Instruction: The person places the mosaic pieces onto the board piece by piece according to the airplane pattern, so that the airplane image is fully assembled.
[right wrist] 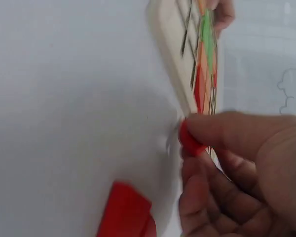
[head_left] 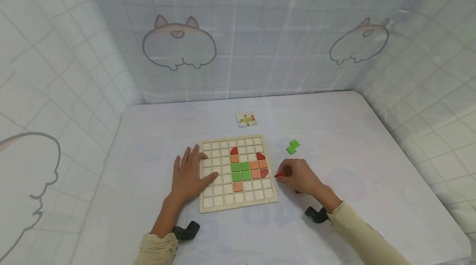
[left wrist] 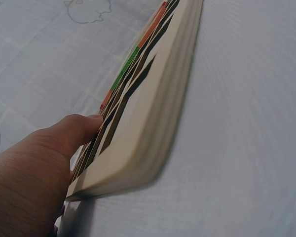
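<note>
- the wooden grid board (head_left: 238, 206) is being steadied on the table (head_left: 148, 132) by the left hand (head_left: 189, 178); at the nine o'clock edge its fingers are being spread and its thumb is being laid over the squares, probably against sliding.
- just beyond the three o'clock edge, a small red piece (right wrist: 189, 140) is being pinched between thumb and finger of the right hand (head_left: 302, 176), perhaps because it is too thin for a fuller grip.
- beneath this hand, more red (right wrist: 122, 212) is being shown; the count cannot be told.
- two green tiles (head_left: 291, 149) are being left at two o'clock, seemingly for easy reach.
- the pattern card (head_left: 246, 119) is being placed at twelve o'clock, presumably for unblocked viewing.
</note>
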A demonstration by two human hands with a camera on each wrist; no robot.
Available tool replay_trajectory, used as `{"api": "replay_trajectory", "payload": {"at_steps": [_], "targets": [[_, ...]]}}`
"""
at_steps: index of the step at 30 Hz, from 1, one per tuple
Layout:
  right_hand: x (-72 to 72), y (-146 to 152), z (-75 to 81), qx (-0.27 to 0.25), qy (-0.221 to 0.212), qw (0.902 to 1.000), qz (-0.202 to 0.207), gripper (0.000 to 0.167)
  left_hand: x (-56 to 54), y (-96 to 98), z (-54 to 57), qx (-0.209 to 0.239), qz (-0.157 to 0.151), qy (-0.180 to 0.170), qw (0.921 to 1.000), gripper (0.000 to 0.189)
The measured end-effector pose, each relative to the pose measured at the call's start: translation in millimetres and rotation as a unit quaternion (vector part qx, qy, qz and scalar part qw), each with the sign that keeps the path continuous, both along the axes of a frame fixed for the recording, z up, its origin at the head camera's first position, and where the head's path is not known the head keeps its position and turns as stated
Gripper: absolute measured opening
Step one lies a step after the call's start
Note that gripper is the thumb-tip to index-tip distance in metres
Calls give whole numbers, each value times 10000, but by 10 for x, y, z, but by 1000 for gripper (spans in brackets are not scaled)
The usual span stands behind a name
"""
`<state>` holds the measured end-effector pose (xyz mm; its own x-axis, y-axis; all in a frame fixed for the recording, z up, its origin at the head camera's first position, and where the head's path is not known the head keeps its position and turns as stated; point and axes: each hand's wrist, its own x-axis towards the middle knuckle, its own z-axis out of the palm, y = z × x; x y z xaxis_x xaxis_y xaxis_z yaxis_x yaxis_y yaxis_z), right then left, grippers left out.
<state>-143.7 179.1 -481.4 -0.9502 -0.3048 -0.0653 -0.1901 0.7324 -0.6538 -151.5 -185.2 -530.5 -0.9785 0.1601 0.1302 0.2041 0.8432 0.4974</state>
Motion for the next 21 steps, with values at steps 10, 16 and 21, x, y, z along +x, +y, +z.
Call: {"api": "replay_trajectory", "payload": {"at_steps": [10,16,21], "targets": [[192,-364,9,-1451,24,9881,501,14,15,10,35,47,-6,-68,10000,62],[301,-664,-30,-1639,-244,9829,804,9,20,8,42,74,24,-56,10000,61],[355,-822,-79,-1573,-256,9832,887,8,19,9,36,26,42,-52,10000,62]]}}
